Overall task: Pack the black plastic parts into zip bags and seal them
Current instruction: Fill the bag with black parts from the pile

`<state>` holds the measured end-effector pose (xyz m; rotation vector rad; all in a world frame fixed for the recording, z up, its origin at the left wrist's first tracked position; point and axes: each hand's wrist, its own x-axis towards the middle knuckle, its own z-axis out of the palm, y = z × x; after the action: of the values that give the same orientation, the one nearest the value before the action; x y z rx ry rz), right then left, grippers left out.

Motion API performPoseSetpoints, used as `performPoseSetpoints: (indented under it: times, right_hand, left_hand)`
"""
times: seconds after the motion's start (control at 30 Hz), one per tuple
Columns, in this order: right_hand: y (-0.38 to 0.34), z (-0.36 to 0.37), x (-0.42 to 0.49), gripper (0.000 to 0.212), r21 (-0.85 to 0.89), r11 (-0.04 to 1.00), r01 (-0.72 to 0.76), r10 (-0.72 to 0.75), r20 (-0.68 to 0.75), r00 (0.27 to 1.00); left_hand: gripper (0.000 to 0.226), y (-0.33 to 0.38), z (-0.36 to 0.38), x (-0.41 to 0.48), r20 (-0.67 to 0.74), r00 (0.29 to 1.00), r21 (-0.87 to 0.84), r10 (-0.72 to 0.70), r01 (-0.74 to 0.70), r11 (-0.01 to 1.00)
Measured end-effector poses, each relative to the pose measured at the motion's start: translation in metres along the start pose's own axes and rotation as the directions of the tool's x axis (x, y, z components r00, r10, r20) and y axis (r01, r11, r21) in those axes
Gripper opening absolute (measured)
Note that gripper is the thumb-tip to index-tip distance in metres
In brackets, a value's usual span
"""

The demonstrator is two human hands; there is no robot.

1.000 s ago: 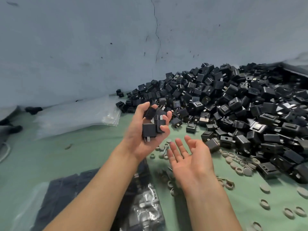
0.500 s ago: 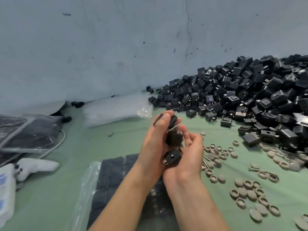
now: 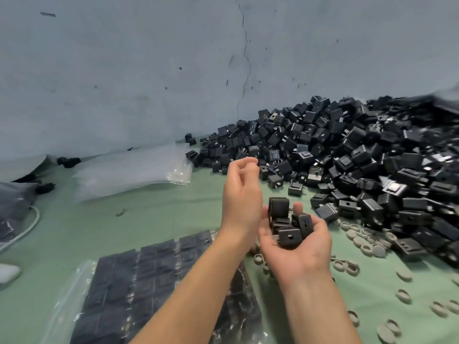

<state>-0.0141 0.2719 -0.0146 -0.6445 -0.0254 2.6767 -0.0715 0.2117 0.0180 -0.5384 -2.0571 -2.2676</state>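
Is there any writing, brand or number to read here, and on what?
No readable text anywhere.
The black parts in the right hand show only holes, no lettering.
Any marks on the pile or the filled bags are too small or blurred to read.

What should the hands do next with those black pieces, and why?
Probably the left hand should reach over to the stack of empty bags and take one. The right hand cups a handful of parts, the left hand holds nothing, and neither hand has a bag to put them in.
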Motion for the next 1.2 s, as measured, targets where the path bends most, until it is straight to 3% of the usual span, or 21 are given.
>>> performPoseSetpoints:
  times: [0.1, 0.23, 0.33, 0.43, 0.5, 0.63, 0.67, 0.8, 0.87, 0.97, 1.03, 1.2]
  right_hand:
    - [-0.023, -0.001, 0.008, 0.017, 0.1, 0.995, -0.004, 0.01, -0.06, 0.998]
    - [-0.032, -0.008, 0.015, 0.022, 0.164, 0.986, 0.013, 0.002, -0.09, 0.996]
    - [-0.034, -0.006, 0.017, 0.023, 0.2, 0.98, 0.009, 0.007, -0.08, 0.997]
    - [-0.034, -0.005, 0.02, 0.022, 0.213, 0.977, -0.014, 0.025, -0.053, 0.998]
    - [-0.034, -0.006, 0.022, 0.019, 0.203, 0.979, -0.022, 0.027, -0.023, 0.999]
    - [-0.027, -0.006, 0.014, 0.014, 0.133, 0.989, -0.062, 0.055, 0.057, 0.997]
    - [-0.024, -0.007, 0.011, 0.015, 0.124, 0.989, -0.079, 0.07, 0.078, 0.994]
    - [-0.006, -0.005, 0.0, 0.021, 0.019, 0.985, -0.171, 0.165, 0.168, 0.972]
    - [0.005, -0.001, -0.003, 0.02, -0.026, 0.977, -0.21, 0.211, 0.184, 0.96]
    - [0.022, 0.005, -0.007, 0.016, -0.098, 0.965, -0.242, 0.256, 0.185, 0.949]
    - [0.031, 0.007, -0.009, 0.015, -0.102, 0.966, -0.24, 0.256, 0.195, 0.947]
    - [0.054, 0.01, -0.014, 0.017, -0.088, 0.958, -0.273, 0.285, 0.208, 0.936]
  left_hand:
    - [0.021, -0.024, 0.018, 0.041, 0.118, 0.983, 0.352, -0.141, 0.092, 0.931]
    - [0.042, -0.051, 0.044, 0.085, 0.406, 0.897, 0.696, -0.175, -0.179, 0.695]
    - [0.056, -0.069, 0.066, 0.104, 0.518, 0.809, 0.82, -0.277, -0.378, 0.429]
    - [0.05, -0.084, 0.079, 0.11, 0.469, 0.817, 0.875, -0.336, -0.379, 0.3]
    - [0.041, -0.084, 0.076, 0.104, 0.42, 0.859, 0.888, -0.294, -0.322, 0.328]
    - [0.038, -0.049, 0.022, 0.068, 0.328, 0.927, 0.72, -0.183, -0.12, 0.683]
    - [0.037, -0.037, 0.001, 0.057, 0.293, 0.944, 0.674, -0.149, -0.094, 0.733]
    - [0.009, -0.004, -0.107, 0.005, -0.027, 1.0, 0.485, 0.014, 0.0, 0.875]
    - [0.005, 0.0, -0.164, -0.03, -0.202, 0.979, 0.458, 0.034, 0.064, 0.886]
    - [0.024, -0.013, -0.253, -0.083, -0.408, 0.913, 0.505, -0.021, 0.245, 0.828]
    - [0.03, -0.026, -0.3, -0.115, -0.473, 0.872, 0.492, -0.122, 0.377, 0.785]
    - [0.039, -0.019, -0.318, -0.16, -0.532, 0.845, 0.554, -0.051, 0.393, 0.734]
